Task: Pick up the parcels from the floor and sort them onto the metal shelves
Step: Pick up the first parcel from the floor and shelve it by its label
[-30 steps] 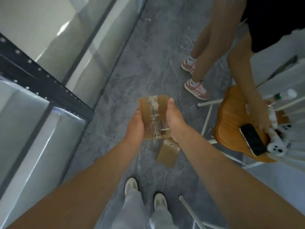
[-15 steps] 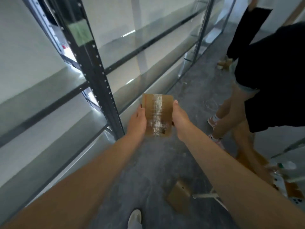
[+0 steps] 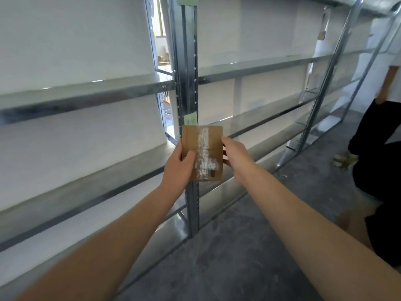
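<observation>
Both hands grip one small cardboard parcel [image 3: 202, 153], held up in the air in front of the shelves. The left hand [image 3: 179, 170] clasps its left edge, with the thumb laid across the brown face near the lower left corner. The right hand [image 3: 235, 157] takes the right edge, its fingers curled behind the card so that only the thumb side shows. The parcel stands upright with its flat face toward the camera; a strip of clear, shiny tape [image 3: 202, 148] runs down its middle, and a small dark printed mark sits near its lower right corner, too blurred to read. Both bare forearms reach up from the bottom of the view. Directly behind the parcel rises a perforated metal post [image 3: 187, 61] of the metal shelves [image 3: 86, 98], and a small green note [image 3: 190, 119] is stuck to the post just above the parcel's top edge; the writing on it is too small to read. Long shelf boards run left and right of the post at several heights, backed by a white wall. The floor [image 3: 227, 257] is grey and marbled. At the right edge stands another person in dark trousers [image 3: 368, 127], well apart from the parcel.
</observation>
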`<state>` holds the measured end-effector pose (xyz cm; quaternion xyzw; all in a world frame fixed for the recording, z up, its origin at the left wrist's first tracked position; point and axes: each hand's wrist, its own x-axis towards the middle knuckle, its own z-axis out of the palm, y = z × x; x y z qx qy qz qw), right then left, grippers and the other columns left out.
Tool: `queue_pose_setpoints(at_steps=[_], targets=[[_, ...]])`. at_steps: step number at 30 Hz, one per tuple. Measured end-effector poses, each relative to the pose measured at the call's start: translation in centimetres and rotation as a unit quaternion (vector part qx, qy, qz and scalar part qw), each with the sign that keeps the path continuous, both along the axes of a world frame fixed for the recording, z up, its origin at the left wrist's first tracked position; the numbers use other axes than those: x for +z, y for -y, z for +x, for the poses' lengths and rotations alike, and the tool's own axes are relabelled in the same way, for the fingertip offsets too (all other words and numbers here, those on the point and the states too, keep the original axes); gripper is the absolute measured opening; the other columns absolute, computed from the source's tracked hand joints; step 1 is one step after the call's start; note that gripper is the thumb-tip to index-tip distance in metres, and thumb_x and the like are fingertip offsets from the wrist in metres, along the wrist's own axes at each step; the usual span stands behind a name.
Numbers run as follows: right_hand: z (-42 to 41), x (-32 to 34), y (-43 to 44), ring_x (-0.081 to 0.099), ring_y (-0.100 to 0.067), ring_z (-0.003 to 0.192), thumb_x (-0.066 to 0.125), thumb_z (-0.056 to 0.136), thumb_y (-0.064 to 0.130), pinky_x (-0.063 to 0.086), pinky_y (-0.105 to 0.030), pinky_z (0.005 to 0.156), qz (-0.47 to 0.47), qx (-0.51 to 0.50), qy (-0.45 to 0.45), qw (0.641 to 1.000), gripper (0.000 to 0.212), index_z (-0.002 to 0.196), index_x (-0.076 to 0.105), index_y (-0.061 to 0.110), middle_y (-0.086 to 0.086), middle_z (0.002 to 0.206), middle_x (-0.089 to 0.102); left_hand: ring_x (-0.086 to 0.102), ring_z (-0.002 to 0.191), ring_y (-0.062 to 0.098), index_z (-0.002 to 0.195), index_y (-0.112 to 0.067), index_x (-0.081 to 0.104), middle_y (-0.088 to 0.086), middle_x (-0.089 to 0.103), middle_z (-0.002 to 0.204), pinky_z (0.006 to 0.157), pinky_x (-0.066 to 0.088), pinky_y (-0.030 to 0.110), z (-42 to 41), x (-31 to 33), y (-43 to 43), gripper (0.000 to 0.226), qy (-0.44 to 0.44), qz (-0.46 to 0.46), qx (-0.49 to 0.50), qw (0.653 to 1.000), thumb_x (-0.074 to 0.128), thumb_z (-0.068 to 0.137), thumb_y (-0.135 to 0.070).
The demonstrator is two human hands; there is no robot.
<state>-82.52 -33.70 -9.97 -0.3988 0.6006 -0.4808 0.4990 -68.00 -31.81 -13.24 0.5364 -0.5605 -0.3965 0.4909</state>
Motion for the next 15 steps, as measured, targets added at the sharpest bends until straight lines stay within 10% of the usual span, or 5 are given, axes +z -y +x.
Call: queue_pose_setpoints(at_steps=[4, 9, 15], targets=[[2.7, 3.6, -0.4, 0.062, -0.024, 0.111, 0.040, 0.106, 0.033, 0.049, -0.042, 0.106, -0.039, 0.044, -0.007, 0.998, 0.031, 0.118, 0.062, 0.015, -0.010, 0.122, 0.066, 0.069, 0.096, 0.006, 0.147, -0.034, 0.045, -0.009, 0.069, 0.116, 0.068, 0.057, 0.008, 2.6, 3.0, -1.2, 0.045, -0.014, -0.045, 0.029, 0.998, 0.046, 0.103, -0.025], [7.1, 6.9, -0.5, 0.060, -0.005, 0.085, 0.042, 0.108, 0.031, 0.047, -0.020, 0.061, -0.098, 0.065, -0.011, 0.993, 0.034, 0.137, 0.059, 0.026, 0.012, 0.097, 0.064, 0.069, 0.103, 0.009, 0.144, -0.037, 0.047, -0.009, 0.069, 0.120, 0.082, 0.058, 0.022, 6.9, 6.5, -2.6, 0.045, -0.026, -0.093, 0.066, 0.993, 0.051, 0.101, -0.023], [14.5, 10.0, -0.6, 0.061, -0.022, 0.121, 0.047, 0.107, 0.027, 0.053, -0.038, 0.099, -0.169, 0.103, 0.005, 0.980, 0.032, 0.133, 0.064, 0.028, 0.001, 0.126, 0.068, 0.069, 0.106, 0.013, 0.144, -0.033, 0.047, -0.005, 0.069, 0.124, 0.093, 0.059, 0.034, 14.3, 10.0, -4.0, 0.047, -0.053, -0.116, 0.114, 0.985, 0.056, 0.099, -0.020]])
